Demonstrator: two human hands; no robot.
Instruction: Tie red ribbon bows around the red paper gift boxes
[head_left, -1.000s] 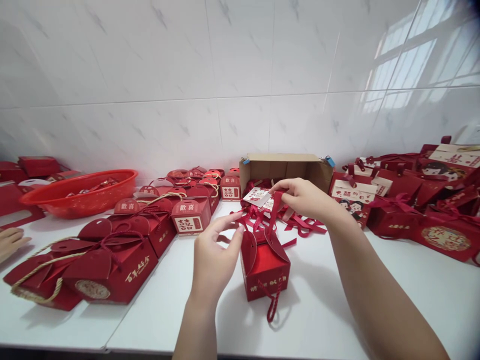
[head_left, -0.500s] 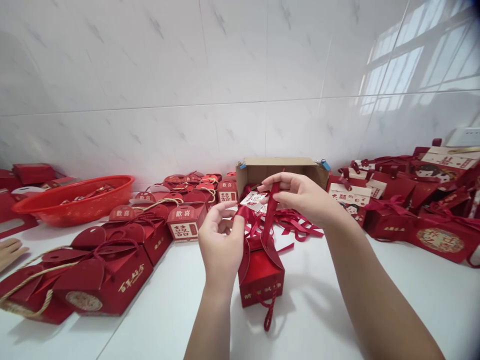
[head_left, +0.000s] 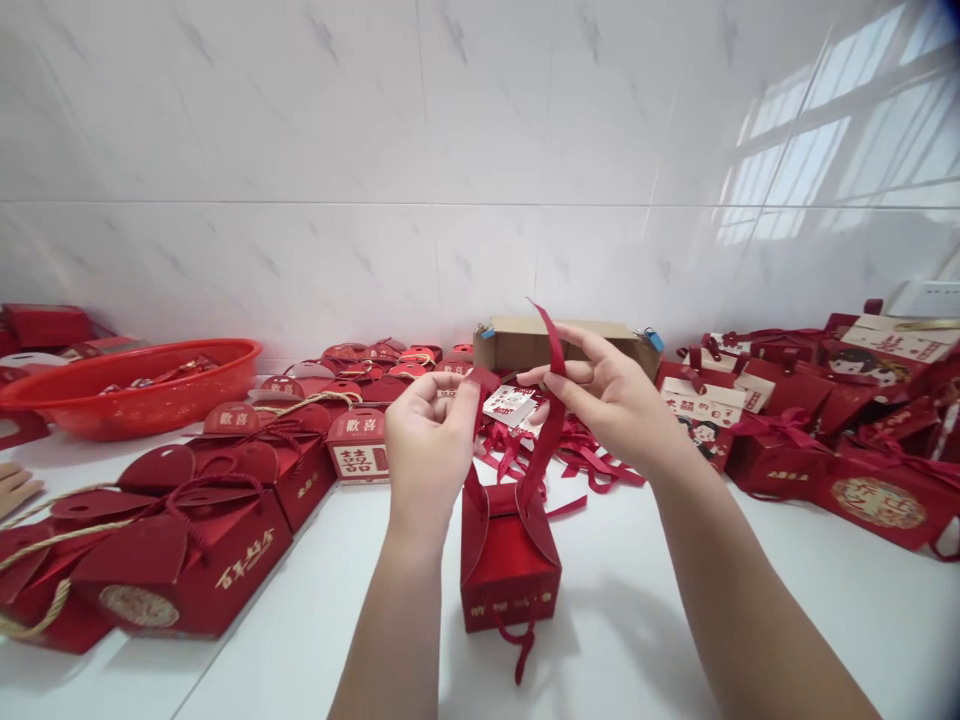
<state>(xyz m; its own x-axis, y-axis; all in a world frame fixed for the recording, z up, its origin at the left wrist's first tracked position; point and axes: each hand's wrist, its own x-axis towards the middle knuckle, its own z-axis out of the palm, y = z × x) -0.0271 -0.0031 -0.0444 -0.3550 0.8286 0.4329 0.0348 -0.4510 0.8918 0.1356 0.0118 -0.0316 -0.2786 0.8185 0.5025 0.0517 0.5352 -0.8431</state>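
Observation:
A small red gift box (head_left: 510, 565) stands on the white table (head_left: 645, 630) in front of me, its two rounded top flaps up. A red ribbon (head_left: 553, 400) runs up from the flaps. My right hand (head_left: 607, 395) pinches the ribbon's upper length, whose free end sticks up above the fingers. My left hand (head_left: 431, 430) is closed on the ribbon's other end, just left of the box and above it. A small white and red tag (head_left: 511, 405) lies behind, between my hands.
An open cardboard carton (head_left: 570, 345) with loose red ribbons stands behind the box. Several red gift boxes (head_left: 180, 560) fill the left side, with a red plastic basket (head_left: 127, 385). More red and cream boxes (head_left: 847, 430) crowd the right. Another person's fingers (head_left: 13, 485) show at the far left.
Both hands have risen, drawing the ribbon up from the box flaps. My left hand went from open fingers to closed on a ribbon end. The view shifted slightly.

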